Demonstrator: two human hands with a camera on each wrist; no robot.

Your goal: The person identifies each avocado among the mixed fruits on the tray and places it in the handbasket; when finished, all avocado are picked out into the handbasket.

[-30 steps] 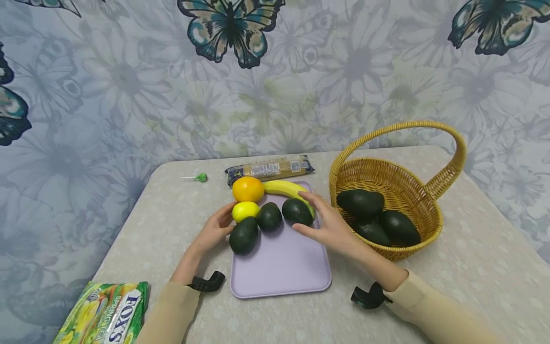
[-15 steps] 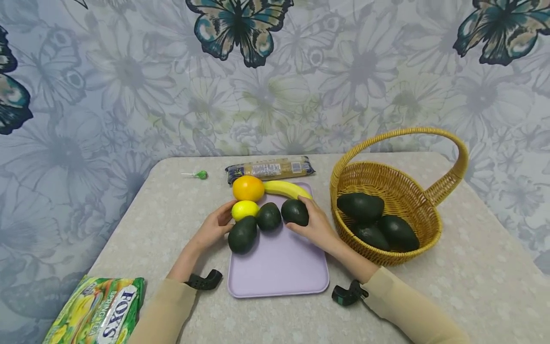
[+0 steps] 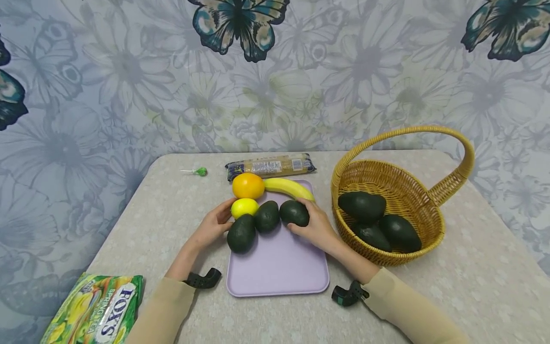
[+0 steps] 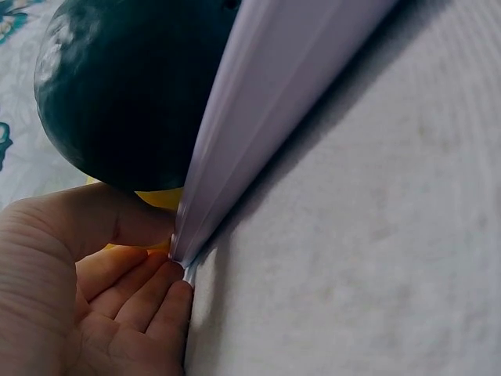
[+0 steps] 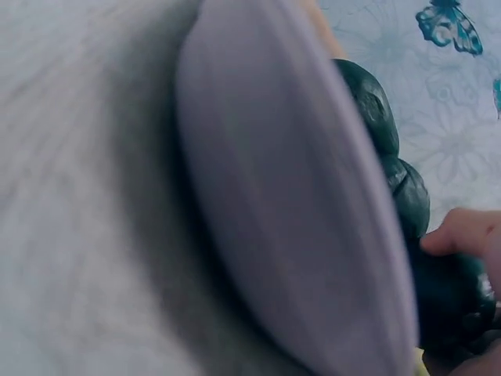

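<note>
A lilac tray [image 3: 277, 272] holds an orange-yellow round fruit [image 3: 248, 186], a lemon [image 3: 244, 208], a banana [image 3: 288, 187] and dark green avocados. My left hand [image 3: 213, 224] rests at the tray's left edge beside the lemon. In the left wrist view its thumb [image 4: 137, 223] and fingertips meet the tray's side, under the left avocado [image 4: 137, 86]. My right hand [image 3: 317, 224] grips the rightmost avocado [image 3: 293, 213], thumb at the front, fingers behind. The middle avocado [image 3: 267, 217] sits between that one and the left avocado.
Right of the tray stands a yellow wicker basket [image 3: 404, 177] with a tall handle, several avocados [image 3: 399, 232] inside. Behind the tray lies a long plastic packet [image 3: 270, 166]. A green lollipop [image 3: 200, 171] lies back left, a FOX'S bag [image 3: 96, 308] front left.
My right hand has moved left and closed round the rightmost avocado, which has shifted slightly left. The left hand has stayed at the tray's left edge.
</note>
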